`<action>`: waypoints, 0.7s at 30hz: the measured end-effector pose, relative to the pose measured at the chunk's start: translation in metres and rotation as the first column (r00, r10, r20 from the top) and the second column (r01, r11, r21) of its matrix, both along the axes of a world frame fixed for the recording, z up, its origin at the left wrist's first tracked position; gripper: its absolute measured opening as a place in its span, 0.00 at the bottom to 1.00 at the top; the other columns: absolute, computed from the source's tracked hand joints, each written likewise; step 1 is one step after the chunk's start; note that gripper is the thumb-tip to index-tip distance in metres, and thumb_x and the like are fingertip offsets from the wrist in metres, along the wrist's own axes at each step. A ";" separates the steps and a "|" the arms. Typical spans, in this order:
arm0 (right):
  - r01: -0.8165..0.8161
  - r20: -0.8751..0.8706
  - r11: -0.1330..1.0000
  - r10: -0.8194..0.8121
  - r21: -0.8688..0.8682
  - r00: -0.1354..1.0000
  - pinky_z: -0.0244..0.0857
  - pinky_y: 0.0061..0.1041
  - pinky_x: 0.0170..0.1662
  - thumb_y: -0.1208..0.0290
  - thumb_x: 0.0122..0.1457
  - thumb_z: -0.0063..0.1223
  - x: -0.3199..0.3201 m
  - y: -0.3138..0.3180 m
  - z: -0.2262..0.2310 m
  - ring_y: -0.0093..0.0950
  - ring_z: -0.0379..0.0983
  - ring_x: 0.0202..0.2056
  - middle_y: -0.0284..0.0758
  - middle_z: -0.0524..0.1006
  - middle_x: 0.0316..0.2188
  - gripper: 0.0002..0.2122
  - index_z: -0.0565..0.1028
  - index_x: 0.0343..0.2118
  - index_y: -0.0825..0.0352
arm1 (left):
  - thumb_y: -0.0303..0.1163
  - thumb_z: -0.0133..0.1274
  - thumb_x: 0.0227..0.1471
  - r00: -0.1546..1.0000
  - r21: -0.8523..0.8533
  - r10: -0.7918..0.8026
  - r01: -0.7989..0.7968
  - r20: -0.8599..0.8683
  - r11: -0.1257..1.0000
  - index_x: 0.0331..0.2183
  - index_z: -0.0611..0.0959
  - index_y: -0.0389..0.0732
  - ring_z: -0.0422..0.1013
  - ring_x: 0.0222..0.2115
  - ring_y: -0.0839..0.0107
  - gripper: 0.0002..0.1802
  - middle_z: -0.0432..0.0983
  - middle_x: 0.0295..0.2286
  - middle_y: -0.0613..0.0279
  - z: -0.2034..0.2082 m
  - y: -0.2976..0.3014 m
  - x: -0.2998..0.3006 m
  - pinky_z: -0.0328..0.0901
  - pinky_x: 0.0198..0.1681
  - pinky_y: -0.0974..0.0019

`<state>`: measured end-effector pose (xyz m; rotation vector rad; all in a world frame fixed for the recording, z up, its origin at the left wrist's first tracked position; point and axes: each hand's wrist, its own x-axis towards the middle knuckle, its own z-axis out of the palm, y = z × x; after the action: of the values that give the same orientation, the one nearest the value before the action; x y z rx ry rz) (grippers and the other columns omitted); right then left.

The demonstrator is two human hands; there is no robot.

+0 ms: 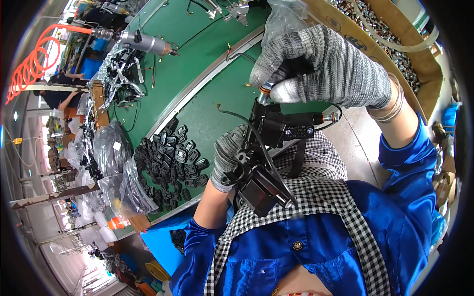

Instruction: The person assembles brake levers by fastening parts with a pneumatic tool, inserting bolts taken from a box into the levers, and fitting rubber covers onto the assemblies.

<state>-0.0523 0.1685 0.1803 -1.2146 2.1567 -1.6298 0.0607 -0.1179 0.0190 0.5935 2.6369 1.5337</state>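
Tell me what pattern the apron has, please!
The apron has small black-and-white checks, seen best in the head view.

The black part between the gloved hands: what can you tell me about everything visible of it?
The black part is an irregular assembly, apparently metal or plastic, with a boxy lower end, two silvery screws and a fitting at the right. A thin dark cable crosses it. It is held aslant over the checked apron. The left hand grips its left side; the right hand pinches the coppery-ringed metal stem at its top.

Blk assembly [270, 126], held tilted (thin cable [253, 129] across it), w/ silvery fitting [263, 96] & coppery ring [265, 90] at upper end.
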 end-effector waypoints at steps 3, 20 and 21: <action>-0.019 0.084 1.000 0.020 -0.015 0.996 0.71 0.24 0.45 0.69 0.55 0.67 -0.001 0.001 0.000 0.22 0.78 0.37 0.29 0.81 0.33 0.12 0.82 0.41 0.64 | 0.29 0.62 0.40 0.997 -0.151 -0.061 0.051 -0.057 0.987 0.41 0.80 0.36 0.76 0.30 0.54 0.21 0.80 0.31 0.54 0.005 -0.002 0.001 0.69 0.33 0.58; 0.174 -0.304 0.985 -0.164 0.006 0.938 0.71 0.30 0.37 0.61 0.58 0.64 0.005 -0.003 -0.019 0.33 0.78 0.29 0.41 0.79 0.26 0.15 0.79 0.37 0.70 | 0.36 0.66 0.39 0.969 -0.054 -0.089 0.104 0.231 0.993 0.45 0.80 0.37 0.75 0.27 0.53 0.29 0.79 0.32 0.52 0.023 0.001 -0.005 0.68 0.31 0.56; 0.184 -0.302 0.982 -0.164 0.038 0.939 0.71 0.31 0.36 0.61 0.58 0.63 0.005 -0.003 -0.020 0.35 0.77 0.29 0.42 0.78 0.26 0.15 0.79 0.36 0.70 | 0.36 0.67 0.39 0.974 -0.037 -0.091 0.100 0.209 0.994 0.45 0.80 0.37 0.75 0.28 0.53 0.28 0.79 0.31 0.53 0.022 0.001 -0.005 0.68 0.31 0.56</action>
<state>-0.0470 0.1650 0.1601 -1.3606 2.5457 -1.5051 0.0559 -0.1167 0.0410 0.5182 2.4457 1.4178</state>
